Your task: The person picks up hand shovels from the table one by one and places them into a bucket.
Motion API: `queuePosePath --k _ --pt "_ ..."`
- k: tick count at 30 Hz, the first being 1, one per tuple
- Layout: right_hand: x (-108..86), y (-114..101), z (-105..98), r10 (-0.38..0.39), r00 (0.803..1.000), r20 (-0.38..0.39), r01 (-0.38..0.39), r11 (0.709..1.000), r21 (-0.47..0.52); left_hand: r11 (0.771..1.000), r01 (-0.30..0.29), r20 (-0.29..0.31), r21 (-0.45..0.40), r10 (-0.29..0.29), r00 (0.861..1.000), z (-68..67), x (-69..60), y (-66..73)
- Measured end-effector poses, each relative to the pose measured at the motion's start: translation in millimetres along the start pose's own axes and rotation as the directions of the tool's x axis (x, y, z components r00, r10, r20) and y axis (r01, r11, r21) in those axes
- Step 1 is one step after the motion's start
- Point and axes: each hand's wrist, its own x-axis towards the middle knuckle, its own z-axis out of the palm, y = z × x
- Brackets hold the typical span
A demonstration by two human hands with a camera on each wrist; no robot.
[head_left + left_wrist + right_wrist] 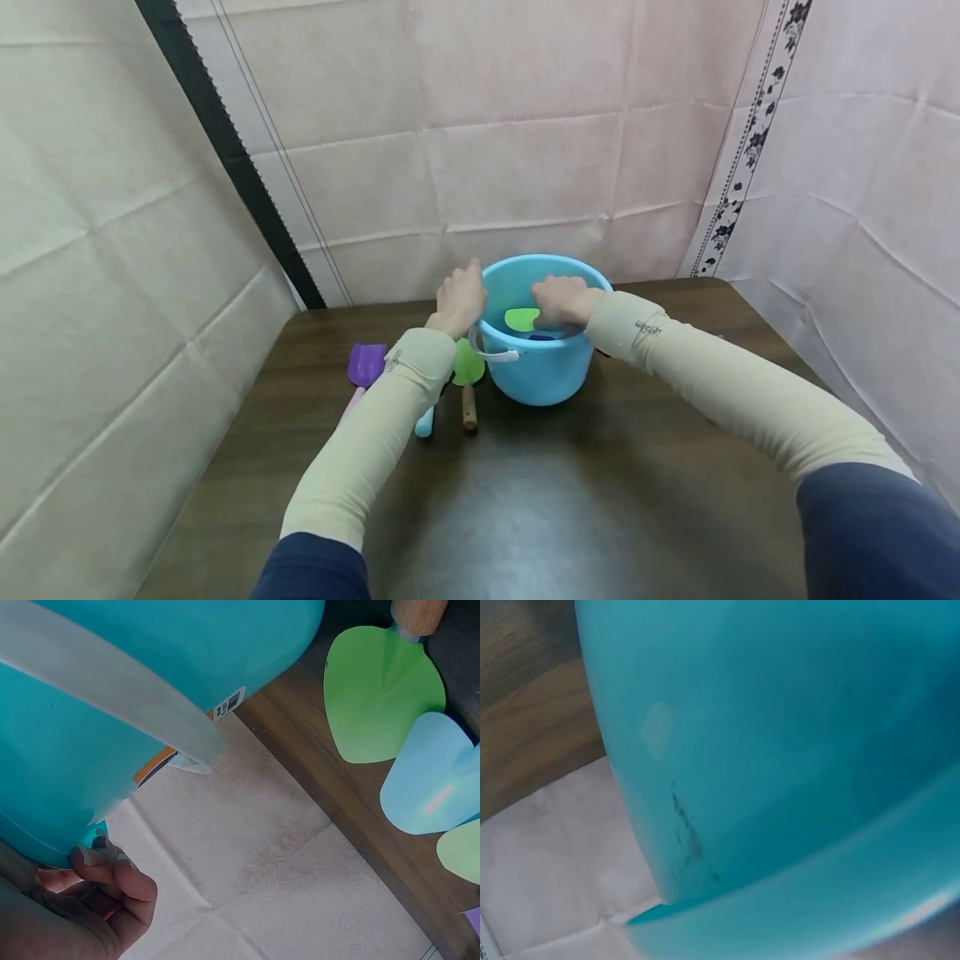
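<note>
Blue bucket (543, 375) stands near the back of the desk, a bit right of the middle. Biggest of all is the pale cloth (525, 167), hung behind the desk and on both sides. Next comes the brown wooden desk (525, 508). Two arms in long cream sleeves (735, 383) reach over it to the bucket. The bucket has a whitish handle (498, 356) hanging down its side.

Left of the bucket, some toy shovels lie on the desk. One green shovel (468, 365) with a wood grip is nearest the bucket. A light blue shovel (420, 776) is right next to it, and a purple shovel (367, 365) with a pink grip is farther left.

The left hand (459, 302) pinches the bucket's rim, its fingers curled tight on the edge. The right hand (562, 300) dips inside the bucket. Its fingers are hidden, so I cannot tell how open they are or what they hold. Smallest are a bright green piece (521, 319) and a dark blue bit (541, 337) in the bucket.
</note>
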Motion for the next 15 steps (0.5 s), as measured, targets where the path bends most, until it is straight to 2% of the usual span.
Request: queuePosePath --k 8,15 --pt "6.3 -1.5 9.5 0.014 0.999 0.041 -0.014 1.000 0.002 1.000 0.002 0.010 -0.011 -0.002 1.000 2.4 -1.5 0.4" --pt "10.6 -4.0 12.4 0.018 0.997 0.070 -0.018 1.000 0.004 1.000 0.013 -0.010 -0.016 -0.013 1.000 1.3 0.1 -0.2"
